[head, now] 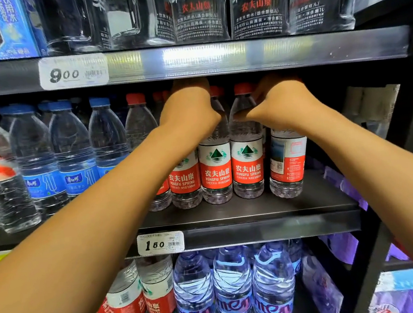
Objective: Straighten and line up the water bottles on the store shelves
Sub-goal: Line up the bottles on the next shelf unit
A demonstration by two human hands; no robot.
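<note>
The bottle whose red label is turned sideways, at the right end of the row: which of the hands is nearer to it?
Right. The right hand is on the top of the turned bottle; the left hand is several bottles to its left.

I see both hands reaching onto the middle shelf [258,211]: my left hand [190,112] at 12 o'clock, my right hand [284,106] at 1 o'clock, each over the tops of the upright Nongfu bottles [247,162] standing side by side. Other bottles [71,156] stand at 10 o'clock. A price tag [160,243] sits on the shelf edge below, with more bottles [233,287] at 6 o'clock.
</note>
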